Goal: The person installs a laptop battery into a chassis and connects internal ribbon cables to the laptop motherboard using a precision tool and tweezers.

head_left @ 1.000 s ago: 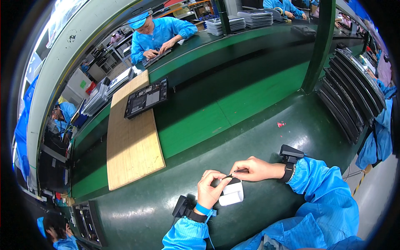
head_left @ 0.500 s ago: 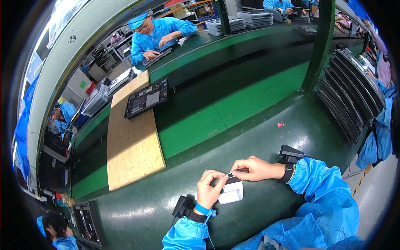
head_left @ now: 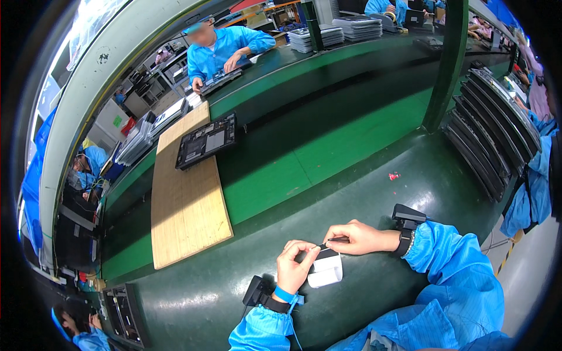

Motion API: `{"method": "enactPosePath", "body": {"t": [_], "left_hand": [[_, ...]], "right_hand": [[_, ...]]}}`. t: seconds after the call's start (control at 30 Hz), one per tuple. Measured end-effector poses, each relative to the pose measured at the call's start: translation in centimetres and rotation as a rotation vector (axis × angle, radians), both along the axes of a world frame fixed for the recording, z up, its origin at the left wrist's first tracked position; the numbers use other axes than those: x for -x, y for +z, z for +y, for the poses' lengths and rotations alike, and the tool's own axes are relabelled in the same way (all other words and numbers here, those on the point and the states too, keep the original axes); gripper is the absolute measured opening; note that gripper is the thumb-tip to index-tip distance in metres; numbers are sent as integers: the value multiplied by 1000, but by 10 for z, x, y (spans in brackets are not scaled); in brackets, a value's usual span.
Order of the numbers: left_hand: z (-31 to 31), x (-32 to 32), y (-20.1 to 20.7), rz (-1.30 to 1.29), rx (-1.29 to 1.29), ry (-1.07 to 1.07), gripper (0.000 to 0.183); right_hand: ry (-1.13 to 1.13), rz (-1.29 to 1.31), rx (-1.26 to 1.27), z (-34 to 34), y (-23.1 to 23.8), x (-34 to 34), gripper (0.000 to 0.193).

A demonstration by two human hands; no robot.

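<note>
My left hand [head_left: 293, 266] is closed in a pinch at the upper left corner of a curled white sheet [head_left: 326, 277] with a black strip along its top. My right hand [head_left: 366, 238] grips a slim dark tool [head_left: 338, 240], whose tip points toward the left fingertips. The tool may be tweezers, but it is too small to tell. Both hands meet just above the sheet, over the dark green bench [head_left: 246, 292]. The exact contact between the tool's tip and the strip is hidden by the fingers.
Beyond the bench, a wooden board [head_left: 190, 216] bridges a green conveyor [head_left: 287, 175] and carries an opened laptop base [head_left: 206, 140]. Dark panels [head_left: 489, 128] stand stacked at the right beside a green post [head_left: 448, 70]. A black tray [head_left: 126, 316] lies left. A co-worker [head_left: 225, 50] sits opposite.
My hands and the sheet stay almost still. Across the conveyor, the co-worker has raised their head and shifted their hands on a dark device.
</note>
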State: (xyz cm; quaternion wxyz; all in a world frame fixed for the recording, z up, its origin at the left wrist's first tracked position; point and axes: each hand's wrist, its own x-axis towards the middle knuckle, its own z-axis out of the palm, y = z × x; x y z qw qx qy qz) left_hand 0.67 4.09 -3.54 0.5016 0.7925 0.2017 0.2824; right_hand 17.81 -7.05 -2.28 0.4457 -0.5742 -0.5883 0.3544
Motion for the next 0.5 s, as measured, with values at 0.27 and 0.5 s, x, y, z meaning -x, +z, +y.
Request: {"method": "enactPosePath", "body": {"t": [0.27, 0.5], "left_hand": [[-3, 0, 3, 11, 76, -23, 9], [-2, 1, 0, 64, 75, -27, 11]], "right_hand": [[-5, 17, -51, -1, -9, 1, 18], [9, 19, -41, 0, -10, 1, 18]]}}
